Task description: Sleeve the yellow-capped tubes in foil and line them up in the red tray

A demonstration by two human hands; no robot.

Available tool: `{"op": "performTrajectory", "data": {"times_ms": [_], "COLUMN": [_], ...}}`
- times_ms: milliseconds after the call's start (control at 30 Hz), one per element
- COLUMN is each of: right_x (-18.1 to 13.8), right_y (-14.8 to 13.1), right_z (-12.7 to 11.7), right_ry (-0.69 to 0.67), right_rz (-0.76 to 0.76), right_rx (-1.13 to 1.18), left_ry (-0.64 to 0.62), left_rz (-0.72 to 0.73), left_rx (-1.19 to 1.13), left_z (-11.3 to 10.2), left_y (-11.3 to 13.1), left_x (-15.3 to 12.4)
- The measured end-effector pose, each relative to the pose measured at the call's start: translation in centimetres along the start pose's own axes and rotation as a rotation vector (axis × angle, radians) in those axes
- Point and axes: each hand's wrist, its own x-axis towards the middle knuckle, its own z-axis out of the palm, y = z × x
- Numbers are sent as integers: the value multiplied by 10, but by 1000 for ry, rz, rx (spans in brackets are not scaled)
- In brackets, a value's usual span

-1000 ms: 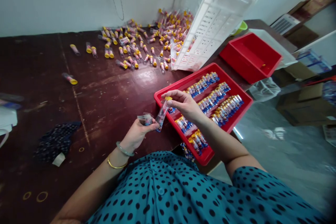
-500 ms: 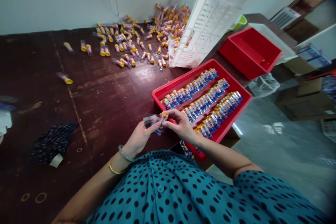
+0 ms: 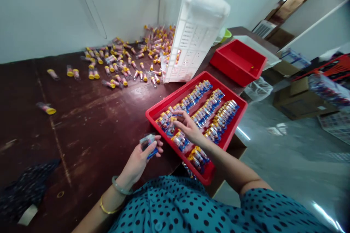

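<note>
My left hand (image 3: 139,158) is closed around a few flat, clear-and-blue printed plastic sleeves (image 3: 147,141), held above the table just left of the red tray. My right hand (image 3: 189,126) reaches over the near left part of the red tray (image 3: 176,94). Between its thumb and fingers is a small yellow-topped packet (image 3: 172,125), at the near end of the left row. Three slanting rows of similar yellow-and-blue packets (image 3: 209,106) lie overlapping in the tray. Whether the held packet touches the row, I cannot tell.
Many small clear tubes with yellow caps (image 3: 120,67) lie scattered at the back of the dark red table (image 3: 90,142). A white plastic crate (image 3: 188,40) stands on end behind the tray. An empty-looking red bin (image 3: 237,62) is beyond it. Dark cloth (image 3: 24,189) lies at left.
My hands were together over the tray's near left edge. They have parted: the right has moved over the left row with a packet, the left keeps the sleeves. The camera view has shifted.
</note>
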Motion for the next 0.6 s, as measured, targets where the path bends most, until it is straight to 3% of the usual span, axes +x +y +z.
{"op": "performTrajectory", "data": {"times_ms": [100,200,300,467,600], "right_x": [39,66,77,97,162], "right_y": [-1,5,15,10,-3], "right_z": [-42,-55,-42,-21,8], "right_ry": [94,27,-98,-27,-101], "right_rz": [-20,-25,-38,-137,-237], "right_rx": [-244,-553,-731,-810,-813], "left_ry": [6,-12,13,122,252], "left_rz": [-48,-89,-85,-35,32], "left_rx": [4,56,70,-7,-31], "left_z": [-6,-10,-12,-28,-54], "left_y": [0,2,4,4,3], "left_x": [0,-1,-3,-8,-13]}}
